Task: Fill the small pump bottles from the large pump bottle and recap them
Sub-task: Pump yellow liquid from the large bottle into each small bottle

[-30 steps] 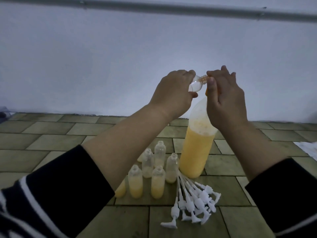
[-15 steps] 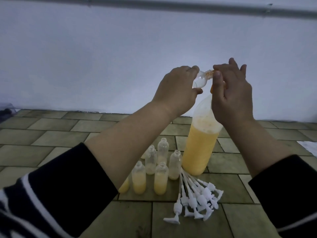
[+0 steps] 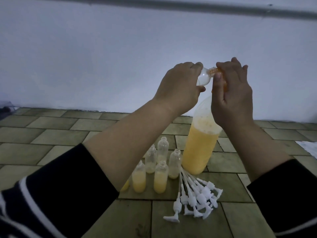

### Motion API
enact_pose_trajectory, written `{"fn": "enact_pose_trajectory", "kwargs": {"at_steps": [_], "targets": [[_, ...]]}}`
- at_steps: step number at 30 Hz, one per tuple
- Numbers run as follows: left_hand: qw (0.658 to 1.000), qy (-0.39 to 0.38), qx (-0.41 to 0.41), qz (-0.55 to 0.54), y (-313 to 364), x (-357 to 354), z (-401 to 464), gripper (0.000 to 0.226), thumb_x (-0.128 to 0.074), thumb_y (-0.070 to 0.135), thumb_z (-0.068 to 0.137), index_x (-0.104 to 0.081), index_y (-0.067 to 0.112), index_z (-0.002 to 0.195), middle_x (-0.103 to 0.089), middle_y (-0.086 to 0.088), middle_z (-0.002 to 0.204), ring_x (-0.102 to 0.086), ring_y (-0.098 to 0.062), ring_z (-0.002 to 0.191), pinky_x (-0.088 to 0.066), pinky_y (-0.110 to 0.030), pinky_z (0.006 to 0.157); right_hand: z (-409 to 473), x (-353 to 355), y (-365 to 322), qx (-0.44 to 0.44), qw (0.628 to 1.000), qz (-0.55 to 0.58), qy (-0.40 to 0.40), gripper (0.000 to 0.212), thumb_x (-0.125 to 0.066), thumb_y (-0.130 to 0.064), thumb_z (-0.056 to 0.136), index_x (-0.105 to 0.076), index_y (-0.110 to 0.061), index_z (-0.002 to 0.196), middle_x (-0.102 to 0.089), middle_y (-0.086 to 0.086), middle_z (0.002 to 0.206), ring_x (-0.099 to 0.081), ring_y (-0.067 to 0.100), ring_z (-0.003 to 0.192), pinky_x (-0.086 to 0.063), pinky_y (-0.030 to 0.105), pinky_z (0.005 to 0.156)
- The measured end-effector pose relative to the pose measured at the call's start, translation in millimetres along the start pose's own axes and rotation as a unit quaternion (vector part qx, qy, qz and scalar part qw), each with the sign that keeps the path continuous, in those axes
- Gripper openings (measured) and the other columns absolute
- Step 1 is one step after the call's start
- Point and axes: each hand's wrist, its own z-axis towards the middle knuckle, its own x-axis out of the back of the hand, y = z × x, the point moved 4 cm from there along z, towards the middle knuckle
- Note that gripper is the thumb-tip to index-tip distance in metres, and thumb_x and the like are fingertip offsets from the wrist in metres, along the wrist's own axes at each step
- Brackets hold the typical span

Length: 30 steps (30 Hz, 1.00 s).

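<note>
My left hand (image 3: 180, 86) grips a small clear bottle (image 3: 84, 77) tipped sideways, its mouth against the orange pump head of the large bottle. My right hand (image 3: 231, 93) covers that pump head (image 3: 224, 83), thumb beside the small bottle's neck. The large bottle (image 3: 200, 148) stands on the tiled floor, more than half full of orange-yellow liquid. Several small uncapped bottles (image 3: 161, 162) stand left of it; the front ones hold yellow liquid, the back ones only a little. A fan of white pump caps (image 3: 193, 198) with long tubes lies in front.
Green-grey floor tiles (image 3: 51, 134) run to a white wall (image 3: 85, 57) with a grey pipe near the top. A white cloth edge (image 3: 308, 148) shows at the far right. A dark object (image 3: 5, 109) lies at the far left by the wall.
Both hands and the small bottle sit slightly higher in view than a second ago. The grip on the small bottle and the pump head is unchanged.
</note>
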Motion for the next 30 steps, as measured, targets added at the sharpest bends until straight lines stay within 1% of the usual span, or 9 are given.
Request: {"fn": "enact_pose_trajectory", "kwargs": {"at_steps": [4,7,10,14,18,21,27,29,30], "targets": [[1.0,-0.019,-0.007,0.016,-2,-9,-3,0.042,-0.059,0.027,0.09,-0.048,0.01,0.127,-0.058,-0.005,0.118,-0.051,-0.024,0.11,-0.039,-0.032,0.089,-5,-5,4,-0.013,1.0,-0.005,-0.006,0.049,-0.028,-0.036,0.098,-0.056,-0.003,0.121,-0.058,0.009,0.123,-0.034,0.026,0.137,-0.006,0.018,0.114],[0.999,-0.03,0.008,0.011,-5,-7,-3,0.041,-0.061,0.027,0.09,-0.049,0.011,0.126,-0.058,-0.005,0.117,-0.051,-0.024,0.109,-0.04,-0.031,0.087,-4,-5,1,-0.011,0.999,-0.015,-0.03,0.053,-0.026,-0.042,0.098,-0.055,-0.006,0.122,-0.056,0.007,0.128,-0.032,0.023,0.138,-0.004,0.014,0.112],[0.999,-0.028,0.017,-0.003,-7,1,0,0.036,-0.061,0.029,0.089,-0.052,0.012,0.119,-0.059,-0.003,0.112,-0.052,-0.022,0.103,-0.036,-0.026,0.078,1,1,-1,0.001,0.998,-0.013,-0.055,0.058,-0.023,-0.046,0.097,-0.053,-0.007,0.127,-0.054,0.006,0.131,-0.031,0.022,0.139,-0.002,0.009,0.11],[1.0,-0.013,0.008,-0.005,-3,5,2,0.037,-0.061,0.029,0.088,-0.052,0.013,0.121,-0.059,-0.002,0.112,-0.052,-0.022,0.103,-0.039,-0.029,0.083,4,6,-4,-0.011,0.999,0.01,-0.031,0.056,-0.023,-0.043,0.097,-0.056,-0.006,0.124,-0.056,0.006,0.129,-0.033,0.022,0.138,-0.004,0.007,0.109],[1.0,-0.01,0.016,-0.023,-3,-5,-4,0.039,-0.063,0.027,0.088,-0.053,0.012,0.122,-0.061,-0.004,0.114,-0.053,-0.022,0.103,-0.039,-0.029,0.085,-1,0,0,-0.034,0.998,0.043,0.002,0.051,-0.021,-0.033,0.099,-0.061,-0.005,0.114,-0.062,0.006,0.119,-0.039,0.025,0.134,-0.016,0.021,0.113],[0.999,-0.025,0.032,-0.034,-4,-12,-8,0.043,-0.063,0.028,0.088,-0.051,0.012,0.126,-0.06,-0.004,0.119,-0.053,-0.022,0.106,-0.039,-0.027,0.085,-4,-4,3,-0.043,0.999,0.033,-0.005,0.052,-0.02,-0.033,0.099,-0.062,-0.005,0.114,-0.063,0.007,0.118,-0.04,0.025,0.134,-0.024,0.031,0.114],[0.999,-0.01,0.031,-0.029,-9,2,-2,0.037,-0.063,0.031,0.087,-0.054,0.014,0.119,-0.06,-0.002,0.111,-0.053,-0.02,0.099,-0.037,-0.025,0.077,7,3,-2,-0.035,0.997,0.041,-0.047,0.058,-0.016,-0.039,0.098,-0.061,-0.008,0.116,-0.062,0.005,0.12,-0.038,0.022,0.135,-0.005,0.005,0.107],[1.0,0.0,0.02,-0.016,-6,4,0,0.037,-0.063,0.031,0.088,-0.053,0.014,0.119,-0.06,-0.002,0.111,-0.052,-0.019,0.098,-0.035,-0.024,0.076,7,7,-3,-0.035,0.998,0.041,-0.03,0.056,-0.017,-0.038,0.098,-0.06,-0.008,0.118,-0.06,0.005,0.122,-0.041,0.024,0.133,-0.008,0.01,0.111],[1.0,0.003,0.018,-0.013,-5,3,1,0.037,-0.063,0.03,0.088,-0.053,0.014,0.12,-0.06,-0.002,0.112,-0.052,-0.019,0.099,-0.035,-0.024,0.077,7,7,-3,-0.037,0.998,0.043,-0.019,0.055,-0.018,-0.037,0.099,-0.061,-0.008,0.118,-0.06,0.005,0.121,-0.044,0.025,0.13,-0.013,0.018,0.115]]}}
